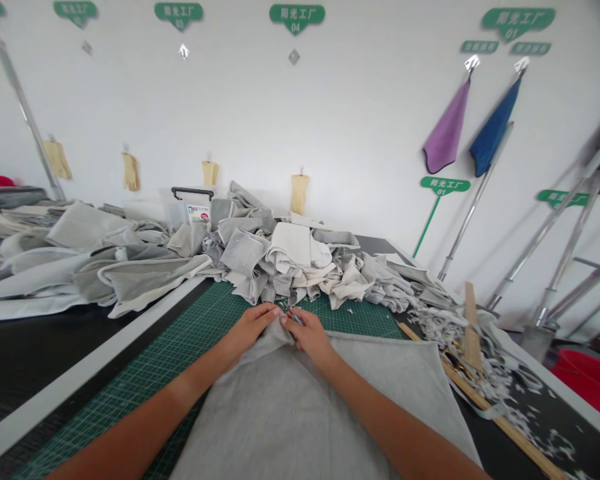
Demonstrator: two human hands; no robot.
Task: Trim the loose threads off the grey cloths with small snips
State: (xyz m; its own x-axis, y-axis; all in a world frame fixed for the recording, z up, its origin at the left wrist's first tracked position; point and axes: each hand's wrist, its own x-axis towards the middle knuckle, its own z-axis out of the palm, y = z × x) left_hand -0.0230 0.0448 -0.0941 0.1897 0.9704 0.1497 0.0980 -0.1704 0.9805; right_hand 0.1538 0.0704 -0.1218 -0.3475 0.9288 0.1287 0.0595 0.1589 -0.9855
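Observation:
A grey cloth (300, 407) lies spread on the green cutting mat (180, 347) in front of me. My left hand (253, 325) pinches the cloth's far edge, fingers closed on the fabric. My right hand (307, 333) meets it at the same spot, fingers closed around a small metal tool (294, 317) that looks like thread snips, its tip at the cloth's edge. Both forearms reach in from the bottom of the view, lying over the cloth.
A heap of grey and cream cloths (280, 257) fills the table beyond the mat. Flat grey pieces (80, 260) are stacked at the left. Fabric trimmings (460, 327) and a wooden ruler (485, 403) lie at the right. A red bucket (590, 380) stands beyond the table.

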